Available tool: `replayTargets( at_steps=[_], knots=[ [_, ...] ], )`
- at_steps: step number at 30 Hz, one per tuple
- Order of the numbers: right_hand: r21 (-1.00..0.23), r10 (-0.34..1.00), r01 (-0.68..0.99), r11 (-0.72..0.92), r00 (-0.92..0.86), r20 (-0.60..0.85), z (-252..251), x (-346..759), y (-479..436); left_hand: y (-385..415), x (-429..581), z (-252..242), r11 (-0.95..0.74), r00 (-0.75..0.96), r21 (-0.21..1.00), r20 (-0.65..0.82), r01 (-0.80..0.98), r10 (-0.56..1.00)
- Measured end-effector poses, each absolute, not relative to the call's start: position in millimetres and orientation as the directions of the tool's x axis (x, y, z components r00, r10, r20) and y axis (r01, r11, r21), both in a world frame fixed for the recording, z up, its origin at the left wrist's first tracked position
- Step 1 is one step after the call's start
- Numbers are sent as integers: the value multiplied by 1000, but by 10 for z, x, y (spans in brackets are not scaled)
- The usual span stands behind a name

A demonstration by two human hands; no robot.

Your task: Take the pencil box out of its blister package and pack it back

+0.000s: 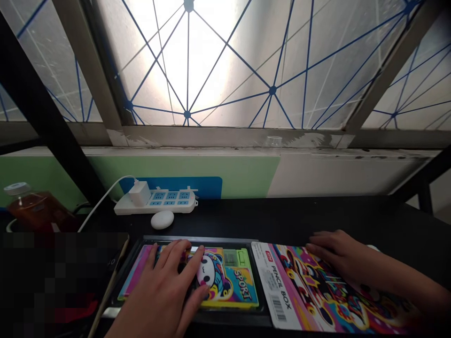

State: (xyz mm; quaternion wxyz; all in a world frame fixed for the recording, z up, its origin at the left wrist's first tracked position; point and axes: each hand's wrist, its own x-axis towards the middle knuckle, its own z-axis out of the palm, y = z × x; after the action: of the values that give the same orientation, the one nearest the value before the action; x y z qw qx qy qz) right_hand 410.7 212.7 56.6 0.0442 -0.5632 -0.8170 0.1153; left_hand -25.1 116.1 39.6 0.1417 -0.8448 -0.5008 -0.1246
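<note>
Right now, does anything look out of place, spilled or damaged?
The window frame's bottom rail looks odd: it has uneven whitish patches, as if scraped or flaking. I see no spill, and the colorful box under the left hand and the printed package by the right hand show no visible damage.

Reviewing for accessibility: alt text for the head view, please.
A left hand lies on a "SPORT" case in a black tray; the right hand is at the far edge of a "PENCIL BOX" cover beside it. Behind, a white power strip sits on a desk below a window.
</note>
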Motion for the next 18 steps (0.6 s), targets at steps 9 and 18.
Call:
replayTargets(
  at_steps=[9, 18],
  knots=[
    [-107, 934, 928, 356, -353, 47, 657, 4058, 2176, 1146, -237, 391, -469, 463, -78, 356, 880, 812],
    [-227, 919, 890, 394, -378, 114, 664, 4106, 2262, 1149, -223, 386, -463, 424, 35, 348, 886, 836]
  ],
)
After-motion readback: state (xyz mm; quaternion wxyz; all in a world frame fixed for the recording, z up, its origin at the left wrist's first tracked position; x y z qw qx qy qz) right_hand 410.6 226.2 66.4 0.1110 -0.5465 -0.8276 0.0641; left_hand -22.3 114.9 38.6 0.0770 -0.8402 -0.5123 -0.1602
